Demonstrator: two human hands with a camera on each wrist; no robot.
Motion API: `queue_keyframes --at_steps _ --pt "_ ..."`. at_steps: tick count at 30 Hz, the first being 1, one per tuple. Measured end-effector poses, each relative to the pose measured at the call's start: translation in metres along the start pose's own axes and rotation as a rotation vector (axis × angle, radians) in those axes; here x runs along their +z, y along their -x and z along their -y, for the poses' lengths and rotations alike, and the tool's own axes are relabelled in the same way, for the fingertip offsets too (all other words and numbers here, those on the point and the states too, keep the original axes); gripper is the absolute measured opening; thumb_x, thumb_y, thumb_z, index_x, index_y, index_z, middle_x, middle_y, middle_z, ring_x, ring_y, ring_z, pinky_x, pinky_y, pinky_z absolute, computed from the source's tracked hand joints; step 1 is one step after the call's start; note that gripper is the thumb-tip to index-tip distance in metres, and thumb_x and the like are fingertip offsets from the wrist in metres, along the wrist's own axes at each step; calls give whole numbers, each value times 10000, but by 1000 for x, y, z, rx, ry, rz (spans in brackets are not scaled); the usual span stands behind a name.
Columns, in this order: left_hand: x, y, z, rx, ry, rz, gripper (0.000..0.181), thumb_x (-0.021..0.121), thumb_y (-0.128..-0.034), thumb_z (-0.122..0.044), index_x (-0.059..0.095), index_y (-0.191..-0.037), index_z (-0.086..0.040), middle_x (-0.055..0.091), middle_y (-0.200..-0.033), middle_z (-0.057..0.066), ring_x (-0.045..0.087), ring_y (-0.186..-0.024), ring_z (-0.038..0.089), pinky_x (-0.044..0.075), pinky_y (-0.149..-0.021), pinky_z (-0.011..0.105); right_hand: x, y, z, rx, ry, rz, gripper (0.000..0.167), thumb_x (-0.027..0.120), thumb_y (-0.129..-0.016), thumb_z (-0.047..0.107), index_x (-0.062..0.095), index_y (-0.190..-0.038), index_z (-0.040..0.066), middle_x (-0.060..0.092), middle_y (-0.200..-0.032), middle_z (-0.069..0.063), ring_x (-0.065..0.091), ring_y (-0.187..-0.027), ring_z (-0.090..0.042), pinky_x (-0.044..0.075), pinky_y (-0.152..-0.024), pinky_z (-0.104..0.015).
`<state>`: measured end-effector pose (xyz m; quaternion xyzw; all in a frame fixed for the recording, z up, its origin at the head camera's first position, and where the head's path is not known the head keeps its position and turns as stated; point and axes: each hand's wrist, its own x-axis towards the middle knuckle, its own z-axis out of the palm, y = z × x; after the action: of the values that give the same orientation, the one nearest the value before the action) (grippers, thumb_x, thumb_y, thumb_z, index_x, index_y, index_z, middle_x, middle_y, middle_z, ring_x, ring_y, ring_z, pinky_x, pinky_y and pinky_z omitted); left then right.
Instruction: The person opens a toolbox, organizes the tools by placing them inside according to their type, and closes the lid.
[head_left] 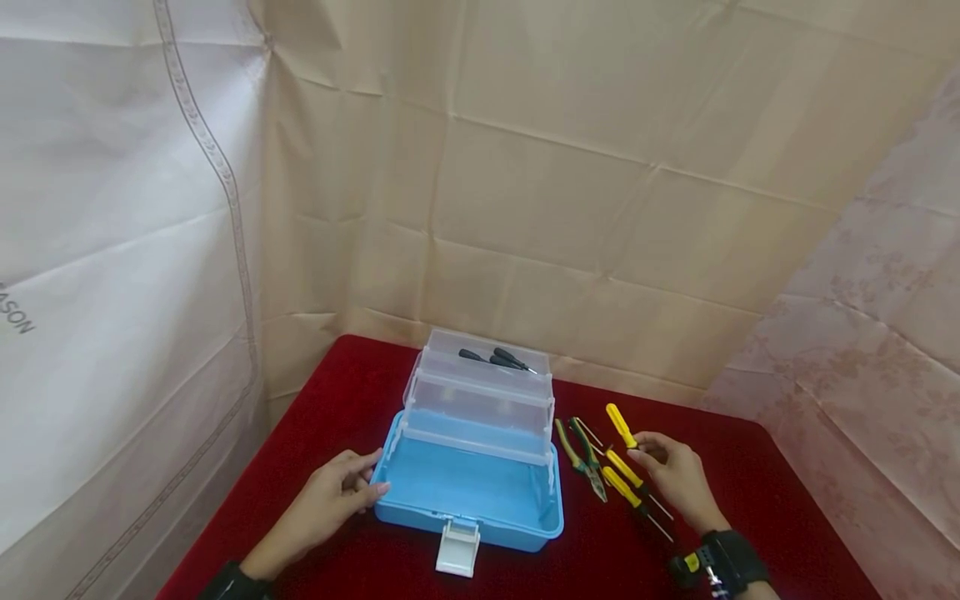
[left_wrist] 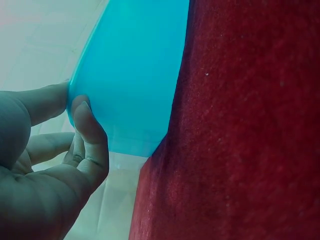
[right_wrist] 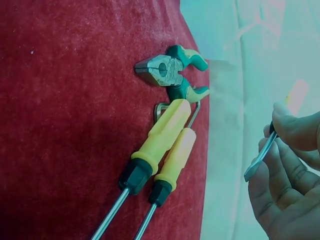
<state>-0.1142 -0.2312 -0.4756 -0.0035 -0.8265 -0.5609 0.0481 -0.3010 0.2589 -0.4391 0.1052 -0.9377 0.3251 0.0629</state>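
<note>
On the red cloth stands a light-blue toolbox [head_left: 461,479], its clear tiered trays [head_left: 480,400] raised at the back. My left hand [head_left: 326,504] pinches its left rim, the thumb on the near side in the left wrist view, where the blue wall [left_wrist: 130,75] shows. Right of the box, my right hand [head_left: 675,479] holds a yellow-handled screwdriver [head_left: 620,425] above the cloth; its flat metal tip [right_wrist: 252,170] points back along the fingers in the right wrist view. Two more yellow-handled screwdrivers [right_wrist: 162,135] [right_wrist: 177,155] lie side by side below that hand.
Green-and-yellow pliers [head_left: 587,467] lie between the toolbox and the loose screwdrivers, with bent metal rods [right_wrist: 159,110] close by. Several black-handled tools [head_left: 510,358] rest in the top tray. A white latch [head_left: 458,548] hangs down in front. Draped sheets [head_left: 562,208] enclose the table.
</note>
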Motion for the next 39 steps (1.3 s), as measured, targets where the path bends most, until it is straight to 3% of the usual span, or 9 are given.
queue_keyframes --at_steps 9,17,31,39 --pt "0 0 0 13 -6 -3 635 799 -917 -239 562 -1422 65 557 -963 76 616 -806 196 568 -657 273 2 -3 5 -33 -11 -1 255 747 -965 178 709 -1184 52 719 -976 -63 687 -915 -239 543 -663 -277" --pt "1 1 0 13 -19 -7 638 802 -914 -248 566 -1426 51 567 -966 70 613 -793 194 564 -652 273 5 -2 10 -13 -59 38 234 728 -979 182 702 -1182 68 721 -980 -102 666 -896 -308 506 -602 -288" --pt "2 1 -2 -7 -15 -4 632 795 -920 -241 561 -1430 50 578 -962 66 614 -801 204 565 -661 269 12 -3 15 -67 -46 62 255 727 -981 219 694 -1188 73 711 -986 -124 559 -764 -200 426 -548 -275" --pt "2 1 -2 -17 -17 -15 616 798 -916 -215 569 -1426 44 571 -958 65 608 -800 200 564 -664 268 13 -5 16 -69 -63 59 219 734 -974 196 697 -1164 95 713 -987 -135 577 -768 -201 451 -562 -268"
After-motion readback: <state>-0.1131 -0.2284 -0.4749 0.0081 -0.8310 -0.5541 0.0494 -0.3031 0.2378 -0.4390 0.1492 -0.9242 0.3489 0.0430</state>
